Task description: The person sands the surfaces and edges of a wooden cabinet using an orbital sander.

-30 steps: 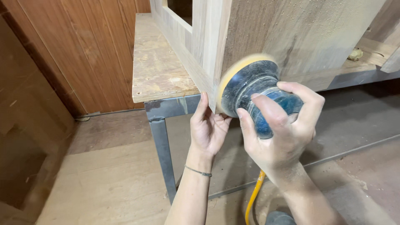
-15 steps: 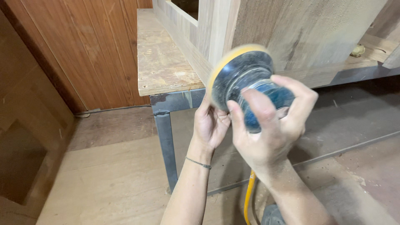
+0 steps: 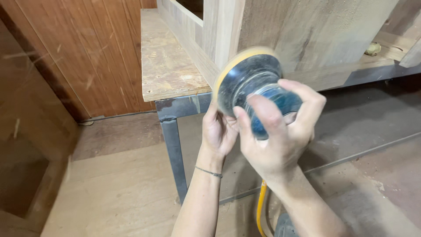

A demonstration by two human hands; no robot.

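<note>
Two hands, one sander, at the worktop edge.
Right hand has its grip clamped on the sander, disc against the wooden frame; left hand cups beneath the disc, fingers curled loosely; yellow hose hangs below.

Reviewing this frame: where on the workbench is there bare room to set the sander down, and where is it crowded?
Bare chipboard bench top lies free between its front-left edge and the pale wooden cabinet frame. The floor boards left of the grey metal bench leg are open too. It is crowded at the frame's corner, where the left hand, right hand and round blue sander with yellow pad bunch together.
</note>
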